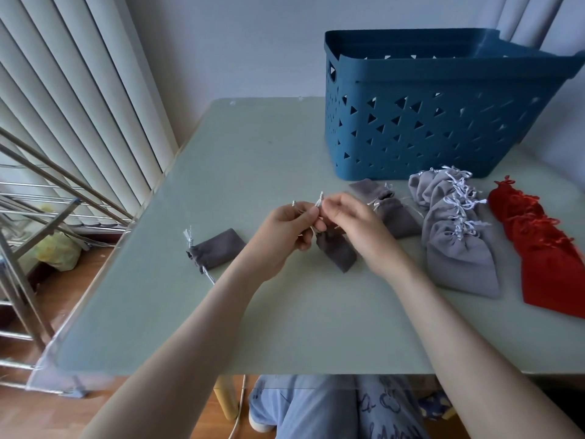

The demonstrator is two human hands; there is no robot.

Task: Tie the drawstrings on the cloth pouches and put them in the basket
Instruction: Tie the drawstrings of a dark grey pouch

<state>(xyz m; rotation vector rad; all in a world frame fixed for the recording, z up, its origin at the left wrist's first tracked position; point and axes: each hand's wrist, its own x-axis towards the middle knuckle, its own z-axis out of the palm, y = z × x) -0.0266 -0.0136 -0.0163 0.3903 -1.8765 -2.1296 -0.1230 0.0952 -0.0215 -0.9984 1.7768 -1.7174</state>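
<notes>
Pale green table [221, 312] set into a room corner, white wall [237, 42] behind it, long vertical blinds [79, 90] on the L. A metal drying rack [38, 201] stands beside the table's L edge over a wood floor [63, 416], w/ a yellow bag [58, 250] on the floor under it. The blue basket [411, 137], w/ triangle cut-outs, sits at the back R of the table; we can't see its inside. In front of it lie two dark grey pouches [389, 207], then a row of light grey pouches [456, 236] overlapping each other, and just R of those a row of red pouches [544, 248]. One more dark grey pouch [218, 248] lies alone, well L of our hands. Mid-table, our left hand [281, 239] has its fingers curled, pinching a white drawstring [319, 201]; our right hand [357, 229] is curled too, fingertips meeting the L ones at the cords. The held pouch [337, 251], dark grey, hangs between and below both hands; whether its bottom touches the table, we can't tell.
</notes>
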